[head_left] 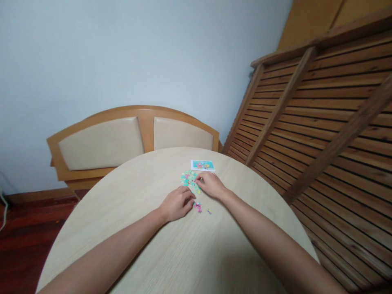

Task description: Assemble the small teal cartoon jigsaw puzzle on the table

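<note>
A loose pile of small puzzle pieces (187, 178), mostly teal with some pink, yellow and white, lies on the round table. Over the pile's right side, my right hand (212, 185) has thumb and forefinger pinched together at a puzzle piece. My left hand (178, 203) rests at the near left edge of the pile, its fingers loosely bent and the thumb apart, with nothing visible in it. Just right of its thumb lies a small cluster of pink puzzle pieces (198, 207). Farther right is a yellow and purple piece (209, 211).
Behind the pile lies a picture card (203, 165) with pink and yellow cartoon figures on teal. The pale round table (147, 253) reaches a wooden headboard (147, 130) with cream panels. A slatted wooden frame (306, 118) leans along the right side.
</note>
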{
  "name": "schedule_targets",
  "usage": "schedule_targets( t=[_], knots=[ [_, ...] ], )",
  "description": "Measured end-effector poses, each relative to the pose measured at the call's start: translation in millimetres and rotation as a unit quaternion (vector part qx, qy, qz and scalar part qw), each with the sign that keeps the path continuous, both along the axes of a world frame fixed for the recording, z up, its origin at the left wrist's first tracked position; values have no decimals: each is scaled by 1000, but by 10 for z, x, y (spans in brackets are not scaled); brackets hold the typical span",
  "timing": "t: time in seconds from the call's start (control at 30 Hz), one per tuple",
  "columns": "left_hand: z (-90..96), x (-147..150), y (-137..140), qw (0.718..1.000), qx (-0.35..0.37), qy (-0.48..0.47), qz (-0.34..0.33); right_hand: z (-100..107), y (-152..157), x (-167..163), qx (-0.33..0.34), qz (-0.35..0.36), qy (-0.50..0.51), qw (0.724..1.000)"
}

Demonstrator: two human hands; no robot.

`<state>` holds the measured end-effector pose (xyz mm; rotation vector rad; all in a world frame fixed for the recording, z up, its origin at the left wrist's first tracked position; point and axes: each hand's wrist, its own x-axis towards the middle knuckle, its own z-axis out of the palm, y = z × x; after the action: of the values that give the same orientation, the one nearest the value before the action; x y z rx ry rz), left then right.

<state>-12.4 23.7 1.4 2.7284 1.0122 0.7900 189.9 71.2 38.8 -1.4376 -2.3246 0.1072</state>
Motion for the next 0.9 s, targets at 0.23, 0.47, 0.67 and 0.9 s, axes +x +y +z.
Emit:
schedule_targets(
  t=[0.23,0.47,0.67,0.9],
  knots=[
    [-63,-32,49,998,14,32,60,26,561,-409,-70,-126,-22,989],
    [-79,-25,48,991,-31,82,104,-43,773,-661,-123,-199,-39,971],
    [-60,-25,34,989,-50,87,107,-22,822,-705,-156,-228,-55,960],
    [-64,-24,32,990,-44,78,106,56,850,-746,-196,-233,-68,950]
  ],
)
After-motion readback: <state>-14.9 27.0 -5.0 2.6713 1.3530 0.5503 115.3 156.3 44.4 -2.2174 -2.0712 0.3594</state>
